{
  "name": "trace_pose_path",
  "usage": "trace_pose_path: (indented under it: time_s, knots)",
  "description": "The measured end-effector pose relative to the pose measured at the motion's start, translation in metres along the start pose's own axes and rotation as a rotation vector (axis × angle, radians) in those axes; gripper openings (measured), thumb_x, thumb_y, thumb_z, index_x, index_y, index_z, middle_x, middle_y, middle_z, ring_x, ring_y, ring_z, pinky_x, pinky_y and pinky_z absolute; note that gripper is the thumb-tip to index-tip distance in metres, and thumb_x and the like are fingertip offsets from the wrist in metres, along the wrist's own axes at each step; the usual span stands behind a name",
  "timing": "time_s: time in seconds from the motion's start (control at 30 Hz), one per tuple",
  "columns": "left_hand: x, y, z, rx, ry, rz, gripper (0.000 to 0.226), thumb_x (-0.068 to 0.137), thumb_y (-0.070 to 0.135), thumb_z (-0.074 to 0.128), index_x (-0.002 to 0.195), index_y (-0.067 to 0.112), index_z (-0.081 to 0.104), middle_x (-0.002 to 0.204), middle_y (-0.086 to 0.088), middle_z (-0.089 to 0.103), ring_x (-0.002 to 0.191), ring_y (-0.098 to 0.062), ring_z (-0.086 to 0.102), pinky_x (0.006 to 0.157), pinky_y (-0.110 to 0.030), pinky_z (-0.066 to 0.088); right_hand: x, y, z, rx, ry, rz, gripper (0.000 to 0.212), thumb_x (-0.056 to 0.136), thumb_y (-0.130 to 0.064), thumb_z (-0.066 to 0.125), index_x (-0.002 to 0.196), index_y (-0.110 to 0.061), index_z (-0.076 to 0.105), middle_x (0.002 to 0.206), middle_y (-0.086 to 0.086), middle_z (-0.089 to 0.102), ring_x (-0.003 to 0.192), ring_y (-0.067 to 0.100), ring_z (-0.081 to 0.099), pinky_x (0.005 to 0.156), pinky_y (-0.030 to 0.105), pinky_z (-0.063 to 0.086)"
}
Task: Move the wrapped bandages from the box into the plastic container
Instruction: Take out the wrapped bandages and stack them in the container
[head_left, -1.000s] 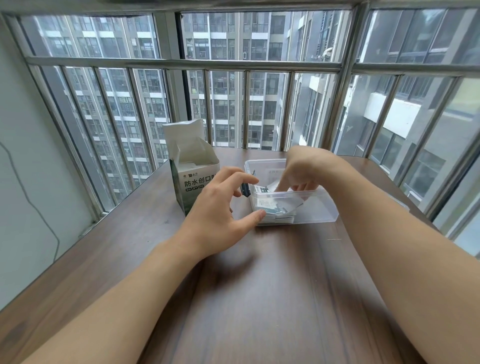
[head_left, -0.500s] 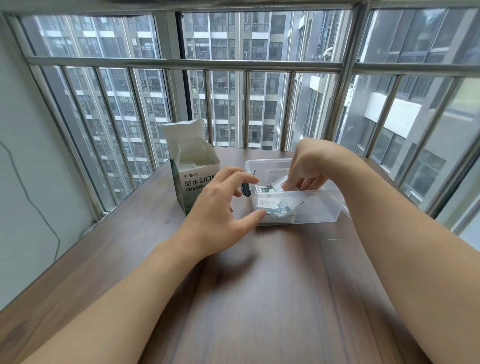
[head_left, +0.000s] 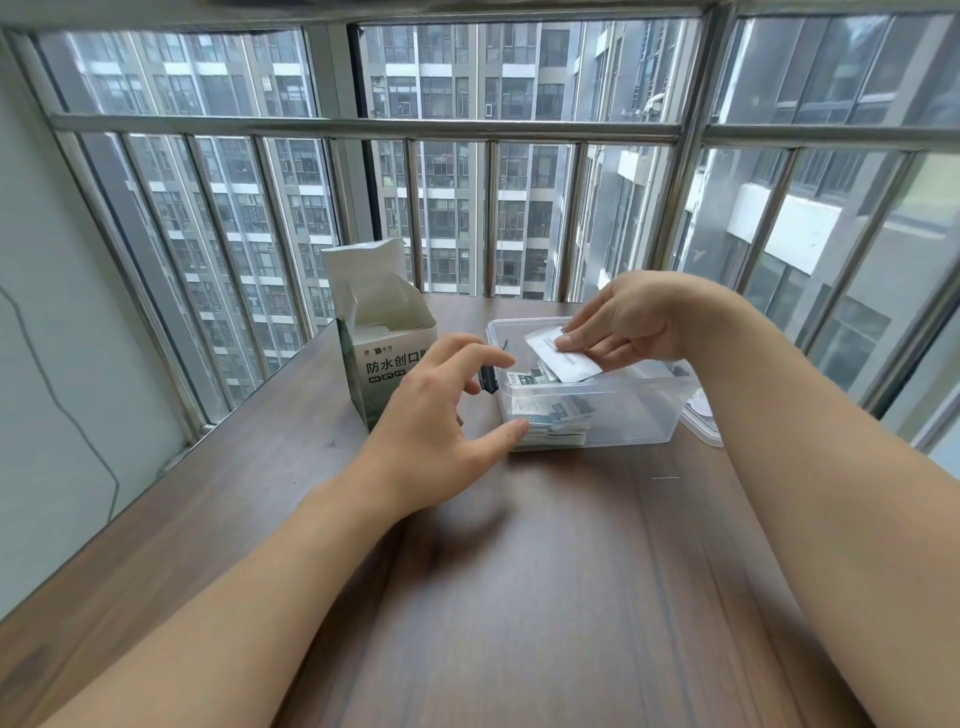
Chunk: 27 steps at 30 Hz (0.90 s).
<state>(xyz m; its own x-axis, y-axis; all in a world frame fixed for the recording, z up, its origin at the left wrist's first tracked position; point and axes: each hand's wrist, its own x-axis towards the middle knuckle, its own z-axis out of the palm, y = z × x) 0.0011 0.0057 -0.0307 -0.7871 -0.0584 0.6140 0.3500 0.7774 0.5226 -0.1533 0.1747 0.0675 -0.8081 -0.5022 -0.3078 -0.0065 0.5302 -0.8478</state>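
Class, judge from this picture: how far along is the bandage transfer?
Done: a pile of wrapped bandages lies in the clear plastic container. In hand: the right hand pinches a white wrapper above it; the left hand touches its corner. Left: the open cardboard box shows more.

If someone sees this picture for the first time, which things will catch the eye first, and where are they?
First comes the right hand, which pinches a white wrapped bandage just above the clear plastic container in the middle of the wooden table. The left hand touches the container's near left corner with thumb and fingers. Left of it stands the open bandage box, and more wrapped bandages lie piled inside the container.
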Motion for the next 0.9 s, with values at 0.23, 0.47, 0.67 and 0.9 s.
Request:
trace_pose_path:
  time_s: [0.23,0.47,0.67,0.9]
  knots:
    - [0.0,0.001,0.0,-0.009,0.014,-0.006,0.047,0.076,0.032,0.084,0.119,0.028,0.064,0.118,0.014,0.052,0.094,-0.009,0.057,0.061,-0.018,0.051,0.008,-0.002,0.037,-0.309,0.017,-0.048,0.03,0.078,-0.015,0.086,0.102,0.001,0.075,0.091,0.012,0.079,0.075,0.018,0.071,0.085,0.032,0.062]
    - [0.0,0.001,0.0,-0.012,0.01,-0.005,0.049,0.076,0.032,0.084,0.12,0.028,0.063,0.119,0.013,0.052,0.094,-0.008,0.057,0.062,-0.018,0.051,-0.004,-0.015,0.037,-0.497,0.062,-0.068,0.034,0.083,-0.02,0.083,0.106,0.002,0.073,0.083,0.011,0.078,0.083,0.019,0.077,0.081,0.032,0.063]
    - [0.0,0.001,0.0,-0.009,0.01,-0.006,0.049,0.077,0.033,0.083,0.12,0.029,0.063,0.12,0.014,0.052,0.095,-0.007,0.057,0.061,-0.018,0.051,-0.003,-0.015,0.027,-0.557,0.174,-0.113,0.03,0.089,-0.023,0.077,0.1,0.004,0.071,0.079,0.016,0.076,0.064,0.023,0.076,0.061,0.032,0.064]
    - [0.0,0.0,0.001,0.002,0.015,-0.004,0.051,0.076,0.032,0.084,0.122,0.028,0.062,0.12,0.014,0.052,0.094,-0.008,0.058,0.061,-0.018,0.051,0.007,-0.007,0.037,-0.802,0.085,-0.033,0.032,0.097,-0.034,0.065,0.093,-0.002,0.068,0.09,0.012,0.076,0.077,0.026,0.075,0.084,0.041,0.062]
